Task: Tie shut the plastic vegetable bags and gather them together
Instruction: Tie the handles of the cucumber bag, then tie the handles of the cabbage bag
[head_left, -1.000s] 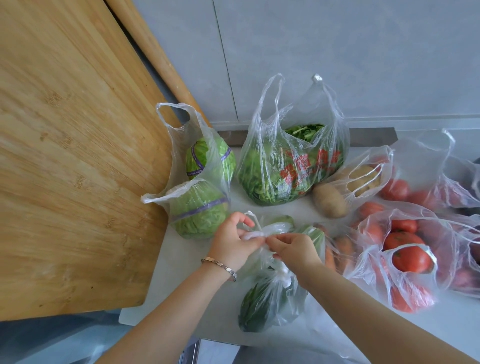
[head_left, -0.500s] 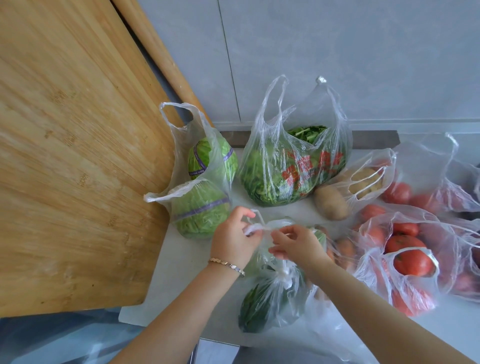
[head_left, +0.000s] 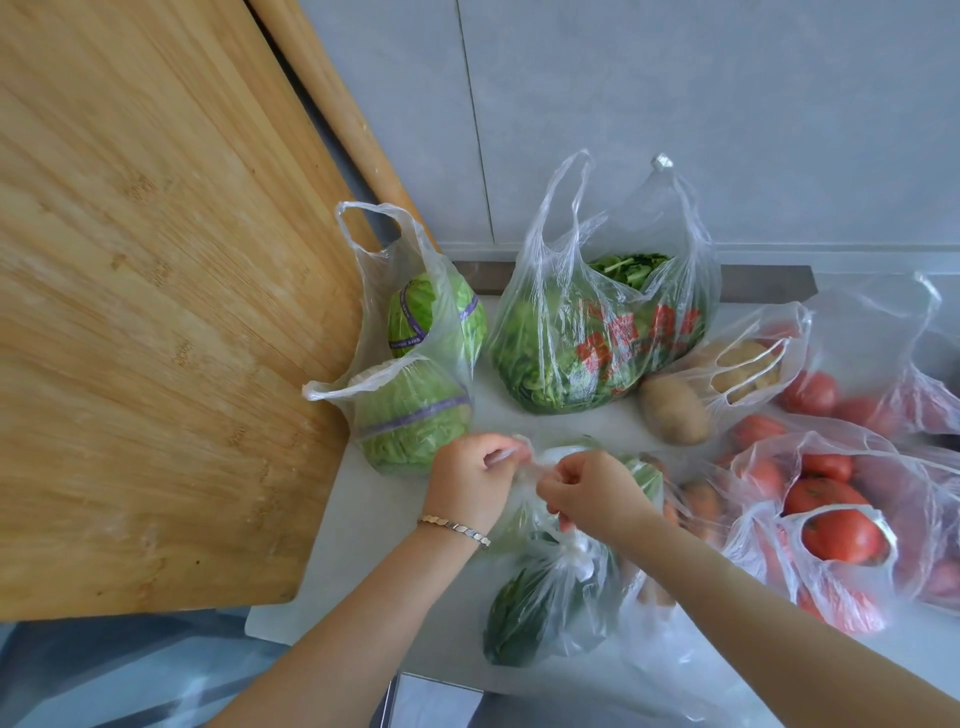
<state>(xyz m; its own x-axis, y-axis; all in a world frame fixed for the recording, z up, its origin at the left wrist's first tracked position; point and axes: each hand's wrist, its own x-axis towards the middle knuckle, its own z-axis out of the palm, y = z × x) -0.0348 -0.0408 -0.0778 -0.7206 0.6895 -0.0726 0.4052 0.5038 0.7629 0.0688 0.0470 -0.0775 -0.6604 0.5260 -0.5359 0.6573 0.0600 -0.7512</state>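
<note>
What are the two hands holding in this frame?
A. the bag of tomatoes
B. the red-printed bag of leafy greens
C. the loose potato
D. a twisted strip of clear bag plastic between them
D: the left hand and the right hand each pinch an end of the twisted bag plastic, while the potato and the printed bag lie apart from them.

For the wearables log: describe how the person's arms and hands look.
Both forearms are bare; no sleeves show. The left hand has a slim metal link bracelet, silvery with warmer-toned links, round its wrist. The right hand and wrist wear nothing visible: no watch, glove or bracelet. No rings can be made out on either hand.
</note>
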